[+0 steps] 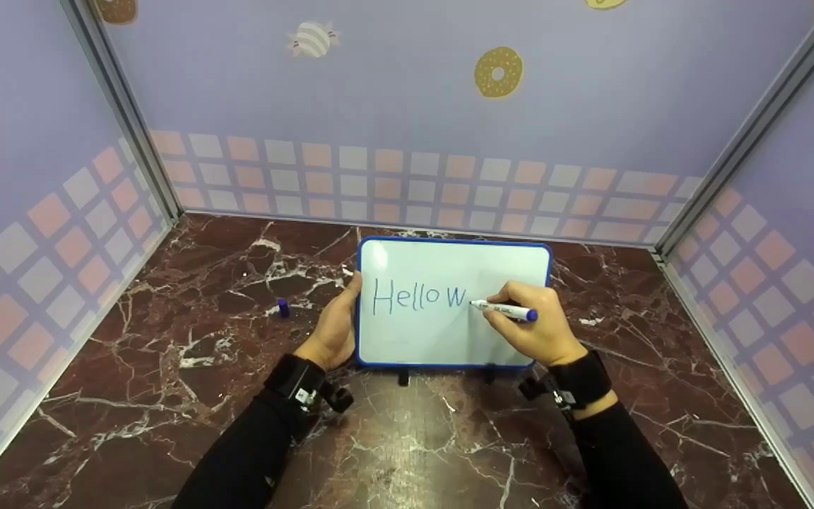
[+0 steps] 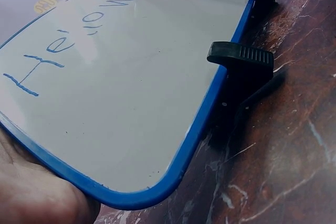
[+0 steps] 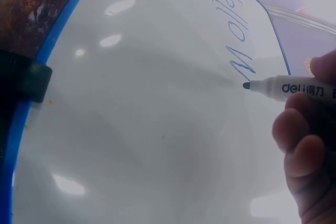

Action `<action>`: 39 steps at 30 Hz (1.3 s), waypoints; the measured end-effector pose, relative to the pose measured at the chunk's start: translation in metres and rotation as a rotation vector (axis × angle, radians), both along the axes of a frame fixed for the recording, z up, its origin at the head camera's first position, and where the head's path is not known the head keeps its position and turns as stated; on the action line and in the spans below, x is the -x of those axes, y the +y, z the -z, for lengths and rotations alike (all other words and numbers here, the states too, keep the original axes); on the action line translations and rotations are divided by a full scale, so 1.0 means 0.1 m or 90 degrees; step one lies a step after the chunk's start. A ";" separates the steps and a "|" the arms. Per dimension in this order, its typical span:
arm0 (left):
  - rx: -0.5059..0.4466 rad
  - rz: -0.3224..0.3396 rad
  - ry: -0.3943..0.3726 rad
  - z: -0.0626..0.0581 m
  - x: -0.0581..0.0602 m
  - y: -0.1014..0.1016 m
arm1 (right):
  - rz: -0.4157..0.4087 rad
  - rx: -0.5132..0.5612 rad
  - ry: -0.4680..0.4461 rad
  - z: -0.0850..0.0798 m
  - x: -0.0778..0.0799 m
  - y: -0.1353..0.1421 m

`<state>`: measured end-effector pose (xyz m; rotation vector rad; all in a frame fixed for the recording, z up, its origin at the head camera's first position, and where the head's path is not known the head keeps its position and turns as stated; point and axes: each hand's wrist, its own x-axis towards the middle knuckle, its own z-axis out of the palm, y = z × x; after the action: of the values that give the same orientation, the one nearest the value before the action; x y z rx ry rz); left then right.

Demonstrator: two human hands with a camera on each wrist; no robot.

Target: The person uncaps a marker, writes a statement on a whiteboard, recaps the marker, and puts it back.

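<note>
A small whiteboard (image 1: 442, 336) with a blue frame leans back on the table, "Hello W" written on it in blue. My left hand (image 1: 336, 326) holds its left edge; the fingers behind the board are hidden. In the left wrist view part of that hand (image 2: 39, 192) lies against the blue rim. My right hand (image 1: 538, 325) pinches a white marker (image 1: 509, 311) with a blue end, its tip right beside the W. The right wrist view shows the uncapped marker (image 3: 281, 86) and its dark tip at the end of the W's stroke.
A blue marker cap (image 1: 283, 307) stands on the dark marbled table (image 1: 223, 424), left of the board. Black feet (image 2: 244, 59) clip the board's lower edge. Patterned panels (image 1: 407, 85) enclose the table at the back and both sides.
</note>
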<state>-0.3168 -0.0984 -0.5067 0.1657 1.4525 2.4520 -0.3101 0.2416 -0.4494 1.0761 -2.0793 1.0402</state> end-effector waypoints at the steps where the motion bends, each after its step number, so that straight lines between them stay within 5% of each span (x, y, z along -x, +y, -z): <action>1: -0.001 0.000 0.000 0.00 0.00 0.00 | 0.001 -0.004 -0.001 0.00 0.00 0.00; 39: -0.003 0.004 0.002 0.00 0.00 0.00 | 0.025 0.019 0.028 -0.02 0.02 -0.01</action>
<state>-0.3167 -0.0986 -0.5066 0.1758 1.4448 2.4514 -0.3118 0.2411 -0.4479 1.0295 -2.0355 1.0171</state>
